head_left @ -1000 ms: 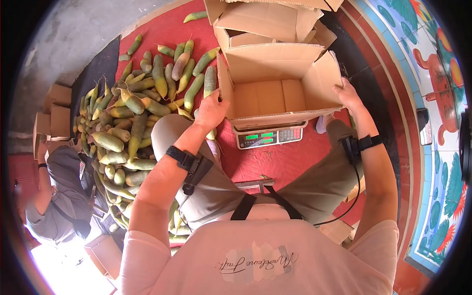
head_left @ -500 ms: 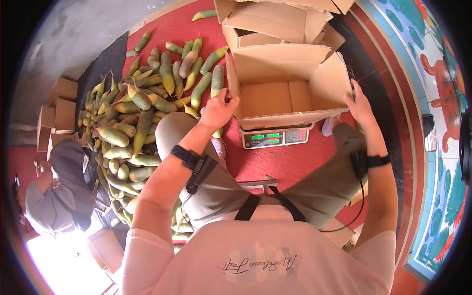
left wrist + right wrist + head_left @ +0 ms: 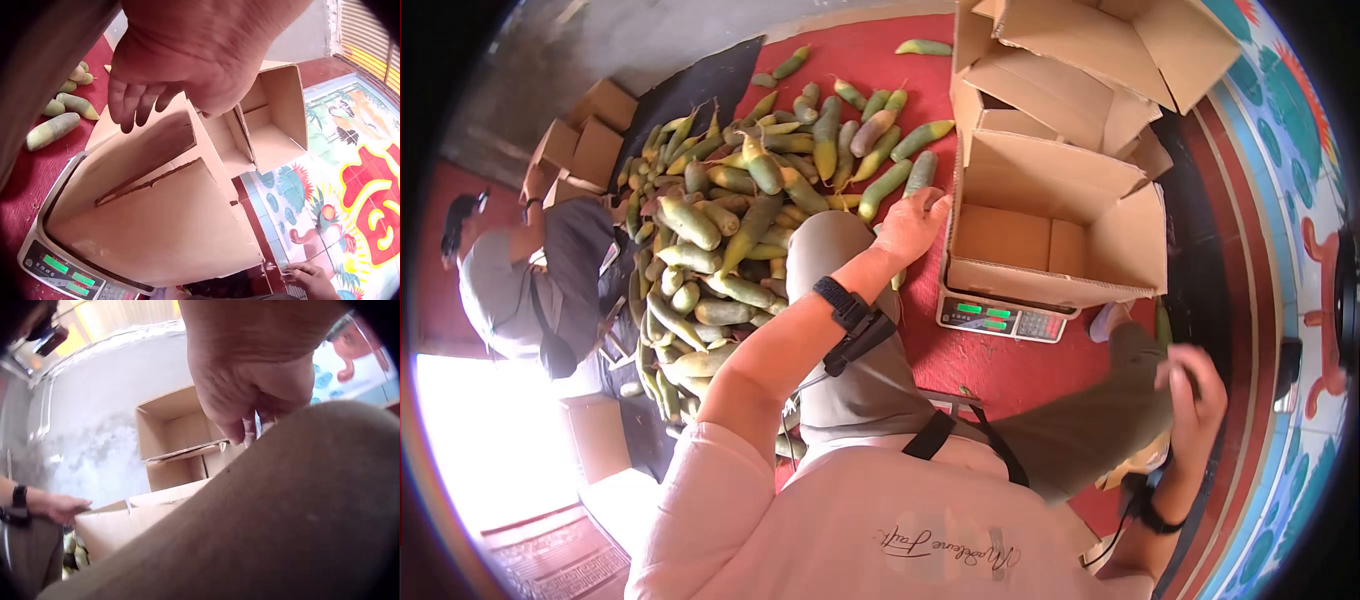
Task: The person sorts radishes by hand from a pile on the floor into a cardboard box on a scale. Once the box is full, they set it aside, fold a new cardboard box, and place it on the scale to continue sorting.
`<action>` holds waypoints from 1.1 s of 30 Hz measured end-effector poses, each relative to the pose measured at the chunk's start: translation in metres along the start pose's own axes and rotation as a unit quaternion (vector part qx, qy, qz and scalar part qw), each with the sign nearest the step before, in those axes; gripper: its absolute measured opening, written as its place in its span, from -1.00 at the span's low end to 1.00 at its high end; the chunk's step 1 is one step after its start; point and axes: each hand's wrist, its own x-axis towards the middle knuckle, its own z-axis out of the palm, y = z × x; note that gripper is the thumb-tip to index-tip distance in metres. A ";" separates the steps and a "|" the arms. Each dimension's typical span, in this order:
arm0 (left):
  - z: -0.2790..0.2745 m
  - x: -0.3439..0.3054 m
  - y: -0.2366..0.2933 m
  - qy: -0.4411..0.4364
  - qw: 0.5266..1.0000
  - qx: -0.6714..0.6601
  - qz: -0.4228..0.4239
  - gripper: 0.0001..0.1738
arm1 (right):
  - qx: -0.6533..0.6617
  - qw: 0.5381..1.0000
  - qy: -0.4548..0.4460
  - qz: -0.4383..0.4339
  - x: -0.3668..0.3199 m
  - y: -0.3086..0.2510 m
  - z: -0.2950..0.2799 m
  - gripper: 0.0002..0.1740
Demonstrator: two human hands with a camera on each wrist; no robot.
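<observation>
An open cardboard box (image 3: 1020, 235) with nothing in it stands on a digital scale (image 3: 1000, 318) with lit green numbers. My left hand (image 3: 912, 228) is at the box's left edge, its fingers loosely bent; in the left wrist view the same hand (image 3: 187, 62) hangs over the box's rim with relaxed fingers. Off the box, my right hand (image 3: 1197, 395) is raised beside my right knee with fingers loosely bent and nothing visible in it. The right wrist view shows the right hand (image 3: 256, 387) behind the knee, its fingertips partly hidden.
Green radishes (image 3: 690, 220) lie heaped on the red floor covering at the left. More open boxes (image 3: 1090, 50) stand beyond the scale. Another person (image 3: 530, 280) is at the far left. A painted tile panel (image 3: 1325, 300) lies at the right.
My right hand has let go of the box's right side and moved down and right, towards my body. The left hand has stayed by the left edge. The head view has shifted left.
</observation>
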 end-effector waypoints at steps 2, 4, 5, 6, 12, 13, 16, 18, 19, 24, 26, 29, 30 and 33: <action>-0.012 -0.006 0.019 0.001 1.000 -0.001 0.006 -0.57 | 0.078 0.988 -0.062 -0.120 -0.010 -0.049 0.000 -0.78; -0.021 -0.012 0.027 0.012 1.000 0.006 0.023 -0.58 | 0.220 0.922 -0.178 -0.264 -0.019 -0.060 -0.017 -0.71; -0.026 -0.015 0.029 0.038 0.995 0.039 0.085 -0.60 | 0.316 0.858 -0.251 -0.317 -0.023 -0.056 -0.030 -0.66; -0.032 -0.019 0.031 0.063 0.984 0.073 0.147 -0.62 | 0.354 0.830 -0.221 -0.370 -0.017 -0.080 -0.021 -0.78; -0.053 -0.043 0.028 0.111 0.962 0.158 0.195 -0.67 | 0.399 0.787 -0.179 -0.435 -0.008 -0.088 0.000 -0.84; -0.053 -0.044 0.028 0.108 0.961 0.156 0.203 -0.68 | 0.399 0.787 -0.176 -0.437 -0.008 -0.088 0.001 -0.84; -0.049 -0.042 0.024 0.106 0.957 0.168 0.209 -0.68 | 0.395 0.786 -0.169 -0.444 -0.009 -0.088 0.003 -0.82; -0.050 -0.041 0.023 0.113 0.954 0.176 0.213 -0.68 | 0.391 0.786 -0.166 -0.450 -0.007 -0.087 0.004 -0.81; -0.050 -0.041 0.022 0.108 0.955 0.183 0.208 -0.68 | 0.388 0.786 -0.164 -0.452 -0.007 -0.087 0.004 -0.80; -0.047 -0.040 0.020 0.103 0.952 0.195 0.212 -0.71 | 0.366 0.792 -0.152 -0.464 -0.006 -0.086 0.001 -0.77; -0.046 -0.039 0.020 0.104 0.950 0.199 0.218 -0.74 | 0.356 0.793 -0.150 -0.471 -0.004 -0.086 0.000 -0.75; -0.046 -0.040 0.025 0.095 0.954 0.176 0.225 -0.77 | 0.345 0.788 -0.151 -0.487 0.002 -0.086 0.000 -0.73; -0.046 -0.040 0.024 0.099 0.954 0.174 0.224 -0.77 | 0.341 0.787 -0.150 -0.491 0.003 -0.087 -0.001 -0.73; -0.046 -0.038 0.022 0.097 0.949 0.174 0.243 -0.78 | 0.329 0.785 -0.146 -0.504 0.005 -0.090 -0.001 -0.71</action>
